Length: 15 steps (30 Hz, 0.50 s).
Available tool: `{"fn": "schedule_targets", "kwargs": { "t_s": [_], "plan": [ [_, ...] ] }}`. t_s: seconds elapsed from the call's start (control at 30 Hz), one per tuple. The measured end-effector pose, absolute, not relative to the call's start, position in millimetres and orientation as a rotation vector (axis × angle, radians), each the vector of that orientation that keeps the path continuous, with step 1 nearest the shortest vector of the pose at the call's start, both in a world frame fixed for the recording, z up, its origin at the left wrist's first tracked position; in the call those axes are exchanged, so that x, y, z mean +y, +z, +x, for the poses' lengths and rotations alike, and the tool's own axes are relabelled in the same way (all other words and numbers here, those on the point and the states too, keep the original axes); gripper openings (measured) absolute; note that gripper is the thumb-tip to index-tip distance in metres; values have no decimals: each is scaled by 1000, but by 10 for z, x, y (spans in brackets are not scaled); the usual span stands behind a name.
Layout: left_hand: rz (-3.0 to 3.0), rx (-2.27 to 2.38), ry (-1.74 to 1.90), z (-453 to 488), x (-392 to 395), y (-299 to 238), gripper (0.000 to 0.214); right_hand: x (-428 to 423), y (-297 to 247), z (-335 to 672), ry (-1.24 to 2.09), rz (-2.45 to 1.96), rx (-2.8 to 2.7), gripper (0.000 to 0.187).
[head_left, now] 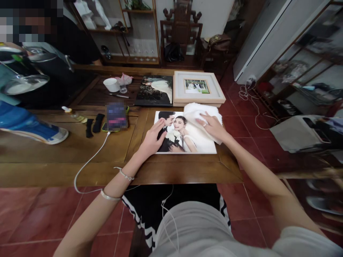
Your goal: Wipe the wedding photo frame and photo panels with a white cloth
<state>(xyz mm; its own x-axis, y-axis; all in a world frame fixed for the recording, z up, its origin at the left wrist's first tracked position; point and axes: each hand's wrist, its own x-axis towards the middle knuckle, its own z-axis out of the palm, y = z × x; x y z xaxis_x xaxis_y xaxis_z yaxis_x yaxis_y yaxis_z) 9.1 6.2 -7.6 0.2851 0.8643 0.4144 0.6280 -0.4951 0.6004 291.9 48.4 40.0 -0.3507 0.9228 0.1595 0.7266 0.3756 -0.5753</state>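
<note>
A large unframed wedding photo print point(198, 142) lies flat on the wooden table point(80, 150) in front of me. My left hand point(152, 137) rests flat on its left edge, fingers stretched out, holding it down. My right hand point(211, 126) presses a white cloth point(197, 112) onto the print's upper right corner, fingers lying over the cloth.
Behind the print lie a dark wedding photo point(155, 91) and a white-framed picture point(198, 89). A phone point(115, 117) on a white cable, black straps point(93, 125), a small bottle point(73, 114) and a white cup point(111, 84) sit to the left. Another person's shoe point(34, 132) rests on the table's left.
</note>
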Motion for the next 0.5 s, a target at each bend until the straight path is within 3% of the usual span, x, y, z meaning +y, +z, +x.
{"fn": "schedule_targets", "kwargs": {
  "t_s": [0.23,0.5],
  "plan": [
    [2243,1366,1045,86,59,-76,46,-135,445,3049,412,-1106,-2505,21],
    [2272,1364,1007,83,63,-65,46,-908,578,2919,583,-789,-2751,17]
  ]
}}
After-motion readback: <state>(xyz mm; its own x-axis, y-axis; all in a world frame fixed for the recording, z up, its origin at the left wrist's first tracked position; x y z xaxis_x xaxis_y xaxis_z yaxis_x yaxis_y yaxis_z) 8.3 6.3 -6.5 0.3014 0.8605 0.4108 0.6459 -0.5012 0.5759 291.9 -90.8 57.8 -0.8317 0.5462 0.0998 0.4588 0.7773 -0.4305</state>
